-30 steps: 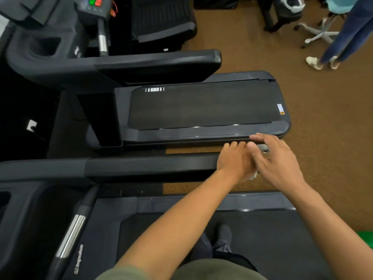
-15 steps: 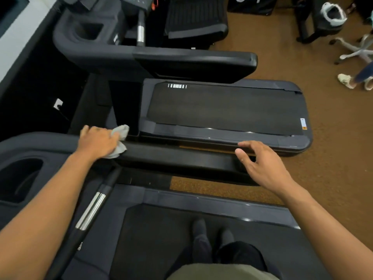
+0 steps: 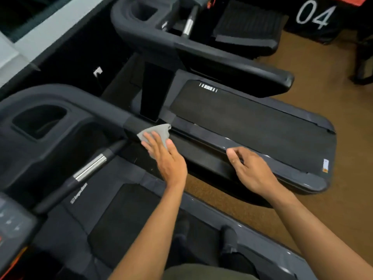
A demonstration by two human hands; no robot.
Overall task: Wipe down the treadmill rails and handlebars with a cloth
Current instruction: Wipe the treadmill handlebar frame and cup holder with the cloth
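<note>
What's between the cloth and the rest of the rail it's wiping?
Only the right hand, resting on the rail further along. The left hand presses the cloth flat near the rail's front end; nothing else visible lies between.

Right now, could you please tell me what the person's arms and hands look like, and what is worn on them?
Both forearms are bare to the frame edge: no sleeves, gloves, watch or rings show. The left hand and right hand are bare too. Below them are an olive-green garment edge and dark shoes.
</note>
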